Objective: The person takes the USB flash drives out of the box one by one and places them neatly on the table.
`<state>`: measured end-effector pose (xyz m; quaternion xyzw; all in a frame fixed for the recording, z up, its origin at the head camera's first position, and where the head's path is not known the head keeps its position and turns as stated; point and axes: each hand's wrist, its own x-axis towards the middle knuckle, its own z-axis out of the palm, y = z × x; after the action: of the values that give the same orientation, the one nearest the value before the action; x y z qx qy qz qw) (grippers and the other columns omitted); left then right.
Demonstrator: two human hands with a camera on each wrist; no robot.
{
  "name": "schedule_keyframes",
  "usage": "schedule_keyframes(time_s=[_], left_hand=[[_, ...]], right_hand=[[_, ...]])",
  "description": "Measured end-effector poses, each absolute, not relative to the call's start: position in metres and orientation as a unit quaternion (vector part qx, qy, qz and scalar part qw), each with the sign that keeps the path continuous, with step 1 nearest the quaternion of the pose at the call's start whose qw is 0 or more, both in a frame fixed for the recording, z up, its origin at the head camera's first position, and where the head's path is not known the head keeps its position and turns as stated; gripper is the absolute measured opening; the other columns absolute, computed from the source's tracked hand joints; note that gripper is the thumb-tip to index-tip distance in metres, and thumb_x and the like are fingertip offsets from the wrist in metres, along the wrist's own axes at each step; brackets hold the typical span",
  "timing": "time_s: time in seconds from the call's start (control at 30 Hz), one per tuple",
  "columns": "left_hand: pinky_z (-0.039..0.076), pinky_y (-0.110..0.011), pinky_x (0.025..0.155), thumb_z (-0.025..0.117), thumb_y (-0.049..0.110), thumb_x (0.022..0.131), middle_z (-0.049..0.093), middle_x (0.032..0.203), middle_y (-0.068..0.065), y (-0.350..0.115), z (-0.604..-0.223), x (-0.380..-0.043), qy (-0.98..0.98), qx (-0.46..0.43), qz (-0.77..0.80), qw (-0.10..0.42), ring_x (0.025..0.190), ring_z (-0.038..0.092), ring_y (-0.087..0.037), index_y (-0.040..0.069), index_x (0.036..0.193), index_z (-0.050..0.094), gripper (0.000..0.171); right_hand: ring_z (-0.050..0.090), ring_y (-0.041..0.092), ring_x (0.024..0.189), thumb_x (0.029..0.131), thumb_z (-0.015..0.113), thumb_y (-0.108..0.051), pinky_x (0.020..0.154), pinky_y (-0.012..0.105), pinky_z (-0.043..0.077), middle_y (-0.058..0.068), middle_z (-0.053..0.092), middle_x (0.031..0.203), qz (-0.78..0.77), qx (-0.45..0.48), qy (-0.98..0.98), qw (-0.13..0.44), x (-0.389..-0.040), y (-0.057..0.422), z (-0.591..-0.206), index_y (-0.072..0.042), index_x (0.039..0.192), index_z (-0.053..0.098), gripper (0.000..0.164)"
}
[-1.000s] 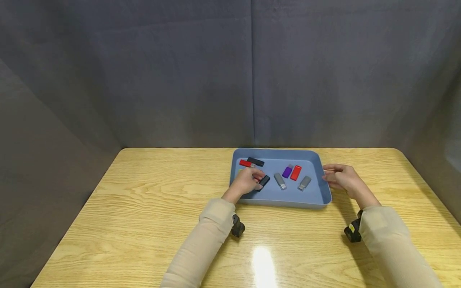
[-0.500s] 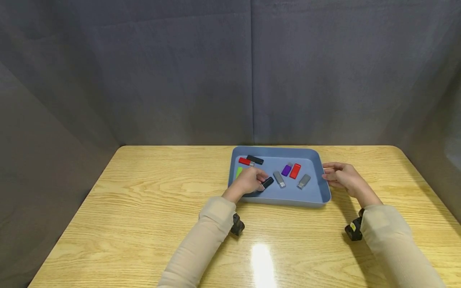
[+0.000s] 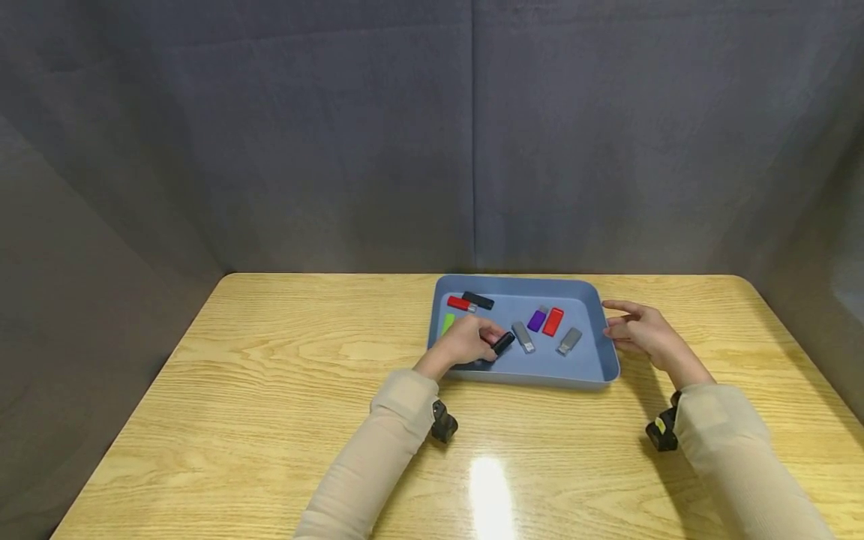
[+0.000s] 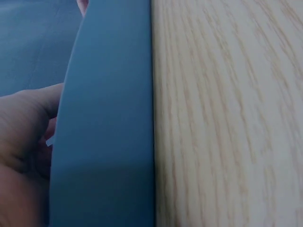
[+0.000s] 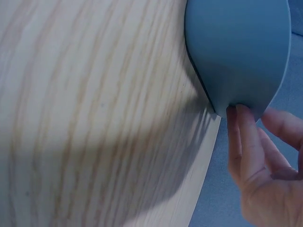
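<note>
A blue-grey tray (image 3: 520, 379) holds several USB sticks. My left hand (image 3: 466, 340) reaches over its left part and pinches a black USB stick (image 3: 503, 343) between thumb and fingers, close over the tray floor. In the left wrist view the tray wall hides most of the left hand (image 4: 21, 125). My right hand (image 3: 644, 334) is at the tray's right end, fingers fairly straight. In the right wrist view, fingertips of the right hand (image 5: 267, 175) touch the outer wall of the tray (image 5: 236, 52). Right of the held stick lies a grey USB stick (image 3: 523, 337).
Also in the tray are a purple stick (image 3: 536, 321), red sticks (image 3: 553, 322), another grey stick (image 3: 569, 341), a second black stick (image 3: 478, 300) and a green one (image 3: 448, 322), partly hidden. A wooden table (image 3: 270, 390) surrounds the tray; a grey curtain (image 3: 337, 150) hangs behind.
My left hand has shifted slightly right with the black USB stick, uncovering more of the green one. The right hand stays at the tray's end; its upper finger is now a little straighter.
</note>
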<state>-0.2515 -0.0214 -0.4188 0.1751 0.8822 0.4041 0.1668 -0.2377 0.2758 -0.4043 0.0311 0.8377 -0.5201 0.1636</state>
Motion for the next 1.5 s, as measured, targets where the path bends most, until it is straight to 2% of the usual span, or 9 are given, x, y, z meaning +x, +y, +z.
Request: schedule_keyframes(time_s=[0.13,0.2,0.3,0.43,0.57,0.8,1.03,1.27,1.5], left_hand=[[0.052,-0.019,0.076,0.069,-0.003,0.08,0.068,0.109,-0.02,-0.026,-0.417,-0.252,0.837,0.158,0.488,0.191,0.095,0.063,-0.021,-0.001,0.119,0.064,0.04],[0.054,-0.023,0.078,0.067,-0.003,0.082,0.066,0.114,-0.023,-0.029,-0.415,-0.252,0.81,0.149,0.528,0.205,0.1,0.064,-0.025,-0.002,0.123,0.061,0.041],[0.056,-0.029,0.081,0.065,-0.001,0.084,0.064,0.12,-0.024,-0.035,-0.411,-0.253,0.788,0.132,0.563,0.213,0.103,0.065,-0.028,-0.001,0.127,0.057,0.043],[0.054,-0.035,0.09,0.066,0.004,0.086,0.061,0.124,-0.02,-0.046,-0.404,-0.257,0.784,0.086,0.581,0.199,0.106,0.062,-0.026,0.004,0.13,0.055,0.045],[0.051,-0.04,0.098,0.065,0.006,0.088,0.059,0.128,-0.02,-0.063,-0.398,-0.262,0.773,0.037,0.609,0.177,0.104,0.063,-0.022,0.005,0.134,0.051,0.048],[0.05,-0.038,0.1,0.062,0.005,0.091,0.057,0.13,-0.023,-0.101,-0.392,-0.269,0.737,-0.015,0.663,0.127,0.09,0.064,-0.01,0.004,0.137,0.047,0.049],[0.052,-0.015,0.081,0.06,0.005,0.092,0.054,0.133,-0.022,-0.131,-0.392,-0.271,0.728,-0.045,0.678,0.09,0.086,0.063,-0.003,0.002,0.135,0.045,0.046],[0.045,-0.039,0.105,0.055,0.004,0.095,0.051,0.134,-0.023,-0.144,-0.4,-0.273,0.723,-0.072,0.683,0.076,0.089,0.062,-0.007,0.001,0.138,0.042,0.045],[0.046,-0.04,0.104,0.055,0.004,0.095,0.053,0.134,-0.024,-0.149,-0.413,-0.276,0.734,-0.108,0.668,0.055,0.102,0.062,-0.018,0.003,0.139,0.043,0.046]], right_hand=[[0.055,-0.009,0.082,0.095,0.052,-0.009,0.077,0.016,0.054,0.022,0.057,0.117,-0.519,0.03,0.84,0.155,-0.238,0.276,-0.405,0.006,0.148,0.022,0.063],[0.056,-0.008,0.083,0.096,0.052,-0.011,0.076,0.016,0.053,0.007,0.059,0.108,-0.524,0.03,0.838,0.15,-0.238,0.276,-0.407,0.006,0.148,0.025,0.061],[0.056,-0.009,0.081,0.096,0.053,-0.011,0.074,0.013,0.053,0.0,0.06,0.104,-0.538,0.038,0.83,0.14,-0.24,0.278,-0.411,0.006,0.146,0.029,0.058],[0.054,-0.012,0.079,0.095,0.053,-0.008,0.072,0.011,0.052,0.019,0.056,0.119,-0.546,0.041,0.827,0.127,-0.24,0.275,-0.412,0.008,0.146,0.028,0.058],[0.05,-0.014,0.079,0.096,0.05,-0.007,0.073,0.01,0.051,0.035,0.037,0.137,-0.534,0.039,0.836,0.121,-0.239,0.271,-0.411,0.01,0.146,0.023,0.059],[0.051,-0.009,0.086,0.096,0.049,-0.007,0.079,0.014,0.053,0.035,0.035,0.142,-0.512,0.044,0.849,0.121,-0.239,0.269,-0.408,0.008,0.147,0.025,0.058],[0.052,-0.008,0.086,0.095,0.049,-0.005,0.075,0.012,0.052,0.035,0.037,0.141,-0.511,0.045,0.851,0.116,-0.239,0.268,-0.409,0.007,0.146,0.028,0.057],[0.052,-0.009,0.085,0.094,0.049,-0.005,0.077,0.013,0.053,0.035,0.037,0.141,-0.509,0.039,0.852,0.116,-0.239,0.269,-0.409,0.007,0.146,0.029,0.056],[0.05,-0.011,0.085,0.095,0.048,-0.005,0.08,0.015,0.054,0.035,0.037,0.141,-0.507,0.037,0.853,0.119,-0.24,0.27,-0.409,0.007,0.146,0.028,0.056]])
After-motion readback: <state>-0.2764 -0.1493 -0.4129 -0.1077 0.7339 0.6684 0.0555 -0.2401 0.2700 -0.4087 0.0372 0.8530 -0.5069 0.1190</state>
